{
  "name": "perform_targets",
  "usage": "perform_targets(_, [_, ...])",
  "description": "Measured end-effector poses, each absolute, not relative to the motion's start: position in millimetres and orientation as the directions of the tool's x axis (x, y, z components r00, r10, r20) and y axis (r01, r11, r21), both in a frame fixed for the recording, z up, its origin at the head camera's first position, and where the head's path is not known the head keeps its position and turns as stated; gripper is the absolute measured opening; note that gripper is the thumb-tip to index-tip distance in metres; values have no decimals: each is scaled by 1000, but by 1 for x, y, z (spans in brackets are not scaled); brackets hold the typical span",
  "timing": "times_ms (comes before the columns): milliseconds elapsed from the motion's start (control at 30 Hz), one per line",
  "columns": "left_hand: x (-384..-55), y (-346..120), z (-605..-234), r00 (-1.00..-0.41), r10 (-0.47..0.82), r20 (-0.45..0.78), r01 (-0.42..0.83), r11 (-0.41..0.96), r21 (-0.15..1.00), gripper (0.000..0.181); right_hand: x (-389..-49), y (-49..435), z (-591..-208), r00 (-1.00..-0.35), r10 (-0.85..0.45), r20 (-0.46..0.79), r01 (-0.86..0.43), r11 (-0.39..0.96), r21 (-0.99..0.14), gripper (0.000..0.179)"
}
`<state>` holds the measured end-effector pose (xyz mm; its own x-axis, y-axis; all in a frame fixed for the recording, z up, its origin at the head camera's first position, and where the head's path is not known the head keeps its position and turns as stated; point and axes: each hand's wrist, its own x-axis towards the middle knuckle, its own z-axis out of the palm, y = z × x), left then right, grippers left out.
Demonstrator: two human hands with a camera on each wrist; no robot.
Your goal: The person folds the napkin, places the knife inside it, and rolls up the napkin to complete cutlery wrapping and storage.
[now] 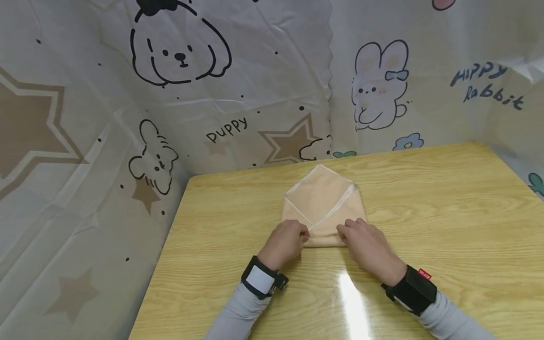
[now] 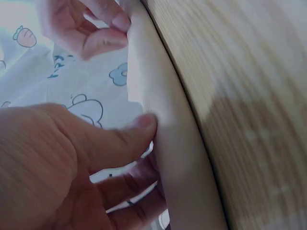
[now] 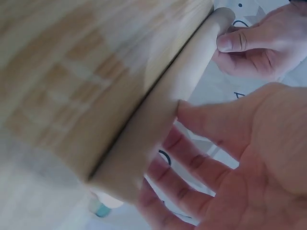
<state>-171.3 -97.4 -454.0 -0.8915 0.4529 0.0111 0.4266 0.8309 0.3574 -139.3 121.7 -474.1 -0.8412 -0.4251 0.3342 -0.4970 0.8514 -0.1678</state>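
Observation:
A peach cloth with white edging lies folded on the table, its far side coming to a point like an envelope flap. Along its near side runs a thick folded edge, which shows in the left wrist view as a smooth roll of cloth. My left hand pinches the left part of this near fold, thumb on the near face and fingers behind. A short way to the right, my right hand pinches the same fold between thumb and fingers. The fingertips behind the cloth are partly hidden.
The wooden table has its back edge just beyond the cloth's point. Pale printed sheets with cartoon animals and stars hang behind and to the left. A bright light reflection lies on the tabletop in front of the cloth.

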Motion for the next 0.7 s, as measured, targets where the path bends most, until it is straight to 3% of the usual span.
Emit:
perform_targets(133, [-174, -99, -454, -904, 427, 10, 399, 835, 379, 12, -133, 118, -472, -860, -401, 317, -469, 865, -179, 18])
perform_targets(267, [-175, -99, -454, -893, 447, 51, 442, 850, 286, 14, -130, 116, -472, -867, -396, 303, -458, 872, -172, 20])
perform_targets(400, [-174, -98, -452, -854, 509, 108, 520, 835, 179, 13, -133, 116, -474, -858, -403, 319, -462, 877, -134, 22])
perform_targets(567, [-174, -99, -452, -806, 583, 97, 591, 797, 124, 5, -136, 117, -473, -860, -403, 314, -461, 877, -136, 20])
perform_targets(700, [-178, -100, -457, -777, 617, 122, 628, 772, 97, 12, -137, 117, -473, -851, -417, 319, -475, 870, -129, 20])
